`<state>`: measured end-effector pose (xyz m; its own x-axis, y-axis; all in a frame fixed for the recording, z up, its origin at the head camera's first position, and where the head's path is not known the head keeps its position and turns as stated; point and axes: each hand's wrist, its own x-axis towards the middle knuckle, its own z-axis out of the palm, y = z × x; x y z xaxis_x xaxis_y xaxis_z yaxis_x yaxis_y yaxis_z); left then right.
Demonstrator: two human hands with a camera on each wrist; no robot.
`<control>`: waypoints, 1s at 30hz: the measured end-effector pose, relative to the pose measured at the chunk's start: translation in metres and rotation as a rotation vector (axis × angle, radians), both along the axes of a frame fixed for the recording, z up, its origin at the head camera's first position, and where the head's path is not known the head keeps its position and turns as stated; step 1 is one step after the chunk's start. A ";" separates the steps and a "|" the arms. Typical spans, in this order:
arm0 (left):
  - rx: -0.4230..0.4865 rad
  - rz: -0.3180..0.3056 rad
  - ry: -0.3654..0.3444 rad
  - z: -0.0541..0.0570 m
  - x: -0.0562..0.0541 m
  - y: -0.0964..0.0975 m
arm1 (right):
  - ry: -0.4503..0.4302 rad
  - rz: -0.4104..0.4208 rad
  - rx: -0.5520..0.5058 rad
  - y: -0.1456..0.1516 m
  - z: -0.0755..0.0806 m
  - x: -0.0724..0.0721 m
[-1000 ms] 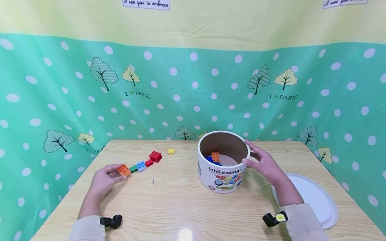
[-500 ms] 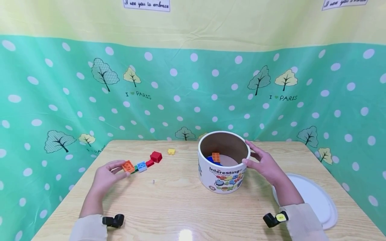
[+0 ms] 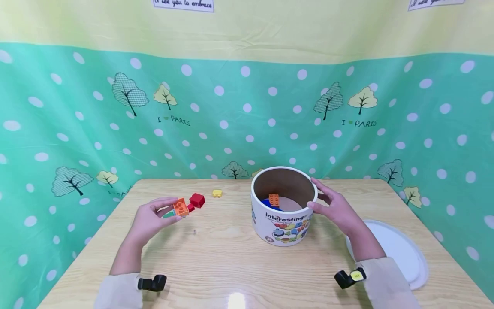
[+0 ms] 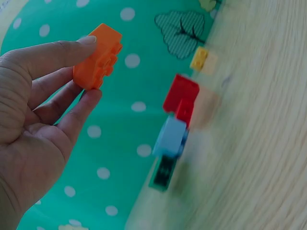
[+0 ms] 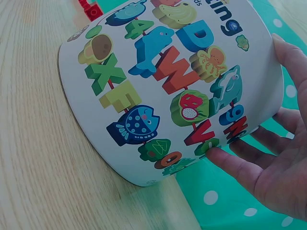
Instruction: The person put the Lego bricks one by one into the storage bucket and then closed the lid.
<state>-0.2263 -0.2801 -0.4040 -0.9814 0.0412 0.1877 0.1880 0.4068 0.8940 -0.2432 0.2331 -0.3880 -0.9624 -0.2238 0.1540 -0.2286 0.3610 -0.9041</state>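
My left hand (image 3: 151, 219) pinches an orange toy brick (image 4: 96, 60) between thumb and fingers, lifted off the table. Below it, in the left wrist view, lies a row of bricks: a green brick (image 4: 164, 172), a light blue brick (image 4: 171, 135), a small red brick (image 4: 184, 112) and a larger red brick (image 4: 181, 92). The orange brick hides the light blue one in the head view. My right hand (image 3: 336, 211) holds the side and rim of a white printed bucket (image 3: 259, 223), which stands upright. Inside the bucket lie another orange brick (image 3: 274, 200) and something blue (image 3: 266, 202).
A yellow brick (image 3: 217, 193) lies near the table's back edge. The white round lid (image 3: 397, 253) rests on the table to the right, partly under my right forearm. A tiny object (image 3: 194, 231) lies left of the bucket. A patterned curtain (image 3: 247, 120) hangs behind the table (image 3: 216, 274).
My left hand has lifted the orange brick away from the left end of the row and carried it to the right. My right hand and the bucket have stayed in place.
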 end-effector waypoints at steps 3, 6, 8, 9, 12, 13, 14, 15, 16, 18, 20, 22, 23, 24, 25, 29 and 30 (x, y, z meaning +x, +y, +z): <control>0.015 -0.050 0.032 0.004 0.002 0.011 | -0.001 0.002 -0.003 -0.001 0.001 -0.001; 0.033 -0.097 0.055 0.007 0.003 0.022 | 0.000 0.005 -0.005 -0.001 0.002 -0.001; 0.043 -0.112 0.062 0.009 0.003 0.029 | -0.005 0.006 -0.008 -0.001 0.002 -0.001; 0.054 -0.123 0.065 0.011 0.002 0.033 | -0.007 0.005 -0.006 -0.001 0.003 -0.001; 0.084 -0.161 0.071 0.014 0.000 0.044 | -0.017 0.005 -0.014 -0.001 0.002 0.000; 0.091 -0.176 0.074 0.016 -0.001 0.048 | -0.020 0.007 -0.020 -0.001 0.002 0.000; 0.093 -0.189 0.077 0.017 -0.002 0.052 | -0.022 0.009 -0.024 -0.001 0.002 0.000; 0.094 -0.205 0.078 0.019 -0.004 0.056 | -0.023 0.010 -0.025 -0.001 0.001 0.000; 0.084 -0.214 0.083 0.020 -0.005 0.060 | -0.024 0.012 -0.027 -0.001 0.001 0.000; 0.062 -0.235 0.095 0.024 -0.009 0.067 | -0.026 0.014 -0.028 -0.001 0.000 0.000; 0.043 -0.248 0.109 0.028 -0.011 0.073 | -0.027 0.016 -0.025 -0.001 0.000 0.000; 0.038 -0.266 0.113 0.033 -0.014 0.079 | -0.028 0.016 -0.024 -0.001 0.000 0.000; 0.039 -0.277 0.112 0.035 -0.014 0.082 | -0.028 0.016 -0.024 -0.001 0.000 0.000; 0.041 -0.285 0.109 0.037 -0.016 0.084 | -0.028 0.017 -0.025 -0.001 0.000 0.000; 0.044 -0.294 0.106 0.038 -0.017 0.087 | -0.029 0.016 -0.025 -0.001 0.001 0.000; 0.062 -0.321 0.102 0.044 -0.022 0.096 | -0.033 0.013 -0.021 0.000 0.002 0.001; 0.068 -0.329 0.110 0.045 -0.023 0.098 | -0.035 0.012 -0.021 0.000 0.002 0.001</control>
